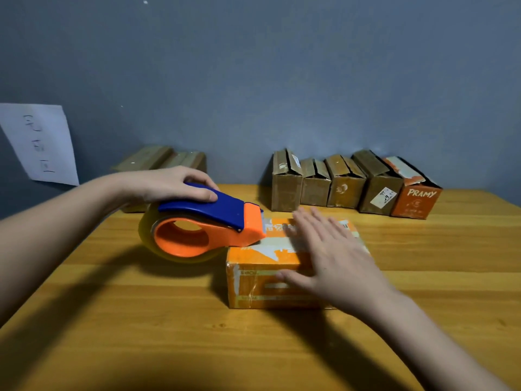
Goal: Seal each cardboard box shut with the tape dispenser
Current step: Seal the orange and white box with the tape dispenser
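1. Far left, against the wall, a paper sheet hangs with writing too blurred to read.
2. Behind the left hand, two brown boxes lie flat at the back of the worktop; a sheen along their tops suggests tape, so I judge these done — though the view is too dim to be sure.
3. The left hand curls its fingers over the blue handle of the dispenser, gripping it. The dispenser's orange nose rests on the left end of the orange box, at the top edge, where the tape strip would start or finish.
4. The orange box lies at mid-worktop, flaps down. A pale band runs along its top seam — probably tape, but whether the seam is covered end to end cannot be told.
5. The right hand lies flat on the box top, fingers straight and spread, pressing down and holding nothing; its thumb rests on the near side.
6. At the back right, a row of five boxes stands with flaps visibly ajar — these look unsealed, so most of the job seems left.
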